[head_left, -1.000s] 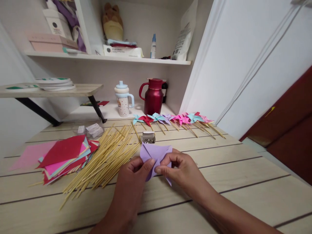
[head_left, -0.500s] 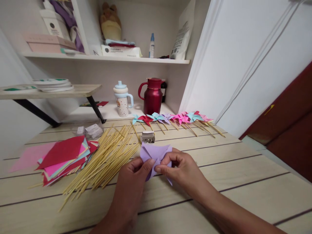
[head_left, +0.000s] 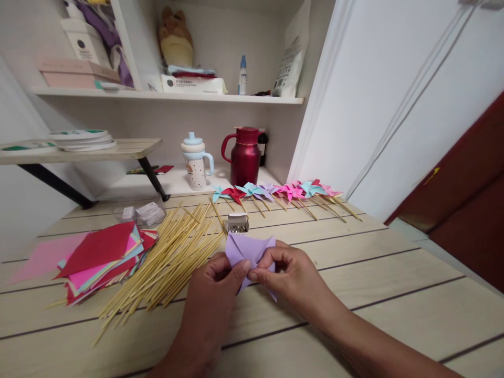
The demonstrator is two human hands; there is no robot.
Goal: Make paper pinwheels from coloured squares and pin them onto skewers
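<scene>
The left hand is pinched narrow, thumb and fingers gripping the left part of a purple paper; the paper lies directly between the two hands, above the table, its partly folded shape showing no clear long axis; the right hand pinches it from the right, thumb close to the left thumb near the middle. Neither hand is nearer, since both touch it, and the fingertips cover the centre, so I cannot tell whether anything small is held there. Around them, from the left: a loose stack of coloured paper lies well apart from the hands, then a spread of thin sticks reaches close to the left hand. A small open box of metal bits stands just beyond the paper's far edge, and a row of pinwheels lies farther back, running off to the right.
</scene>
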